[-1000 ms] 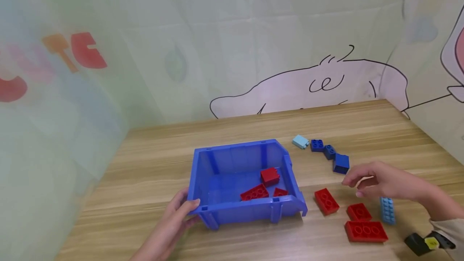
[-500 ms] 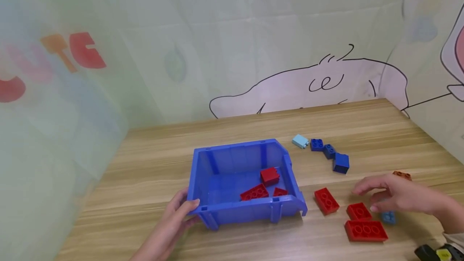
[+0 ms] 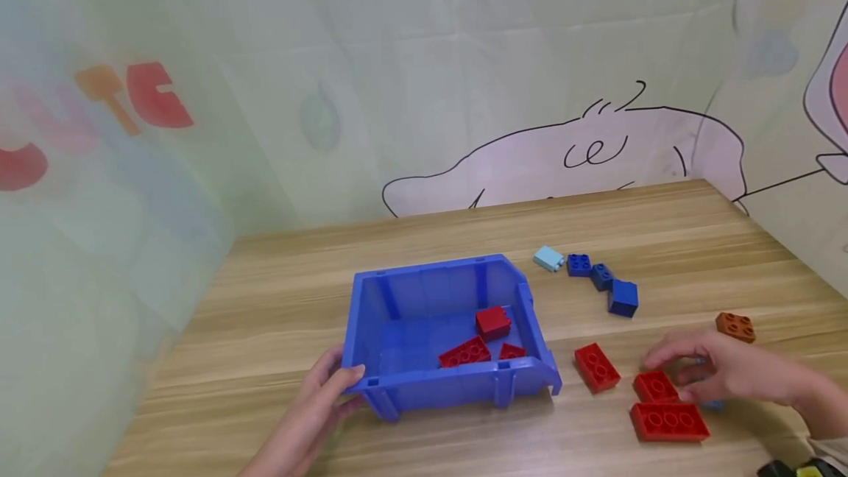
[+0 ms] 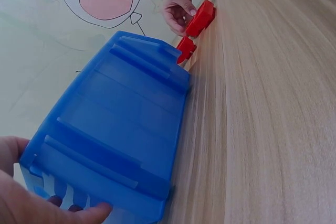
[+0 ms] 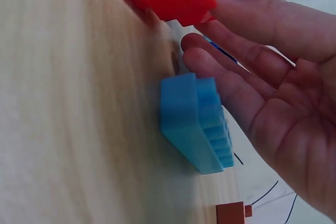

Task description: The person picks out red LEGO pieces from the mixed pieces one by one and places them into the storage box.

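My left hand grips the left wall of a blue plastic bin, thumb over the rim, fingers beneath. Inside the bin lie a red block, a red brick and a partly hidden red piece. To the right, my right hand pinches a small red toy brick on the table, thumb and index finger at its edges. A long red brick lies just in front of it and another red brick to its left. A light blue brick sits under this hand.
Behind the bricks, a pale blue brick and dark blue bricks lie in a row ending at a dark blue block. An orange-brown brick sits beyond my right hand. A printed cloth hangs behind the table.
My right hand has moved right, then down onto the small red brick, uncovering the orange-brown brick and covering most of the light blue one. The left hand and bin stay put.
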